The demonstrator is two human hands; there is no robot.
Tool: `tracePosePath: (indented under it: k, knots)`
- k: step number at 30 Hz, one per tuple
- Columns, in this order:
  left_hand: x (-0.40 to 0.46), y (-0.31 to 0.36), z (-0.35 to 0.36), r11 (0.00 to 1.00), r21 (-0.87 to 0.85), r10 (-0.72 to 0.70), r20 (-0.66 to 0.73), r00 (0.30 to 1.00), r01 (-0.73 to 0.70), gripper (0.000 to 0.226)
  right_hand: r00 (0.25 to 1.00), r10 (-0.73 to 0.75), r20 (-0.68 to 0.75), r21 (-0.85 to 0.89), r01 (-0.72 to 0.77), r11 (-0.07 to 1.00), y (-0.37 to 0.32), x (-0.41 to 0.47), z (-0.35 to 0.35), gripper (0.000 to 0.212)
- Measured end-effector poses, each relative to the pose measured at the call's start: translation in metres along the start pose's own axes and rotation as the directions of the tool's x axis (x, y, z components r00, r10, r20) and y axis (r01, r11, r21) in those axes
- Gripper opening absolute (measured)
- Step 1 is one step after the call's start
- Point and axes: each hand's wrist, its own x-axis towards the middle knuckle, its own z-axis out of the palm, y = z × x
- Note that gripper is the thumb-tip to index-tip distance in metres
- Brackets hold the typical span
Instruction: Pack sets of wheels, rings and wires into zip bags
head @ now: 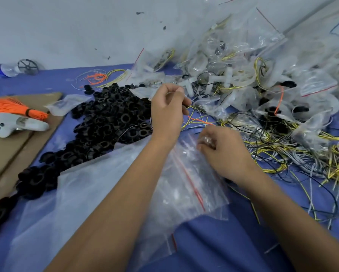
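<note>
1. A blue cloth covers the work surface, running from the near edge to a pale wall at the far side. Its only bare stretches are a band at the far left under the wall and a patch at the near edge between the forearms.
2. A heap of filled bags rises against the wall at the far right, spilling down toward the centre.
3. A large clear sheet lies near left, under the left forearm, its far edge overlapping the rings.
4. Black rings form a long pile running from centre to the near left edge.
5. Loose wires, yellow, grey and black, sprawl across the right side up to the right edge.
6. Brown cardboard sits at the left edge, carrying an orange wire bundle and a grey controller.
7. Empty zip bags with red strips lie in the centre under the right hand.
8. The left hand, just beyond the ring pile, is loosely curled with fingertips pinched on thin wires.
9. The right hand rests on the zip bags, fingers closed on a crumpled bit of clear plastic.
10. A water bottle and a black wheel lie far left by the wall.
</note>
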Motion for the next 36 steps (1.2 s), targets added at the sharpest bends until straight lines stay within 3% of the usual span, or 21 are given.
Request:
tracePosePath:
  k: [3, 5, 7, 10, 11, 13, 17, 21, 24, 26, 28, 32, 36]
  knots:
    - [-0.001, 0.0, 0.009, 1.0, -0.019, 0.017, -0.002, 1.0, -0.017, 0.017, 0.994, -0.038, -0.102, -0.256, 0.011, 0.967, 0.009, -0.002, -0.008, 0.023]
    - [-0.001, 0.001, 0.012, 0.999, -0.041, -0.005, -0.004, 1.0, 0.005, 0.016, 0.975, -0.16, -0.157, -0.293, 0.108, 0.95, -0.001, -0.007, -0.009, 0.013]
    - [0.001, 0.003, 0.012, 0.998, -0.054, -0.035, -0.004, 0.999, 0.035, 0.016, 0.983, -0.186, 0.008, -0.236, 0.183, 0.954, -0.016, -0.014, -0.004, 0.029]
    - [0.007, 0.011, 0.007, 0.996, -0.057, -0.072, 0.01, 0.997, 0.072, 0.017, 0.941, -0.12, 0.316, -0.327, 0.227, 0.917, -0.031, -0.026, 0.016, 0.063]
    - [0.008, 0.012, 0.006, 0.995, -0.063, -0.083, 0.013, 0.997, 0.083, 0.016, 0.93, -0.107, 0.352, -0.347, 0.236, 0.908, -0.034, -0.028, 0.021, 0.065]
    - [0.008, 0.015, 0.003, 0.992, -0.072, -0.099, 0.013, 0.995, 0.099, 0.015, 0.921, -0.151, 0.36, -0.284, 0.262, 0.922, -0.034, -0.027, 0.026, 0.05]
    - [0.005, 0.017, 0.0, 0.99, -0.086, -0.108, 0.025, 0.994, 0.109, 0.015, 0.941, -0.161, 0.298, -0.084, 0.194, 0.977, -0.027, -0.021, 0.02, 0.021]
    - [0.0, 0.017, 0.004, 0.998, -0.043, -0.043, 0.031, 0.999, 0.045, 0.02, 0.999, 0.04, 0.037, 0.094, -0.043, 0.995, -0.006, -0.008, -0.001, 0.014]
    - [-0.006, 0.012, 0.01, 0.995, -0.031, 0.092, 0.038, 0.995, -0.091, 0.022, 0.969, 0.217, -0.121, 0.255, -0.181, 0.95, 0.012, 0.003, -0.014, 0.009]
    - [-0.011, 0.004, 0.014, 0.997, -0.01, 0.082, 0.101, 0.992, -0.081, 0.022, 0.941, 0.294, -0.166, 0.381, -0.214, 0.899, 0.02, 0.005, -0.018, 0.012]
    - [-0.016, -0.009, 0.015, 0.999, 0.047, -0.004, 0.177, 0.984, -0.005, 0.026, 0.946, 0.278, -0.169, 0.356, -0.205, 0.912, 0.026, 0.006, -0.02, 0.016]
    - [-0.026, -0.035, 0.016, 0.975, 0.19, -0.16, 0.219, 0.962, 0.119, 0.031, 0.968, 0.151, -0.201, 0.078, -0.138, 0.987, 0.037, 0.006, -0.021, 0.007]
    - [-0.029, -0.048, 0.016, 0.916, 0.343, -0.297, 0.231, 0.926, 0.208, 0.031, 0.976, 0.051, -0.212, 0.022, -0.047, 0.999, 0.039, 0.005, -0.017, 0.006]
